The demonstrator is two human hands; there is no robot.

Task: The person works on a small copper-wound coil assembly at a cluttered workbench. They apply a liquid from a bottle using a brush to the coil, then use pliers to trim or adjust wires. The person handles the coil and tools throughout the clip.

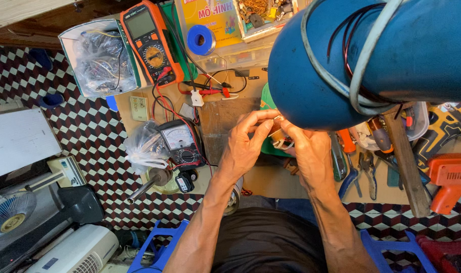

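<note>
**Both hands pinch a small part over the tabletop**

A small metal part (278, 132), brownish and partly hidden, sits pinched between both hands above the wooden tabletop (225, 116). Left hand (244, 146) and right hand (309, 154) both close fingertips on it; a steady, light pinch seems wise. Nearby: an orange digital meter (149, 43), black dial meter (181, 141), blue-handled pliers (359, 174).

We see the analog meter (180, 143) left of the left hand (243, 149), the digital multimeter (150, 43) behind it, and pliers (361, 174) right of the right hand (311, 156).
</note>
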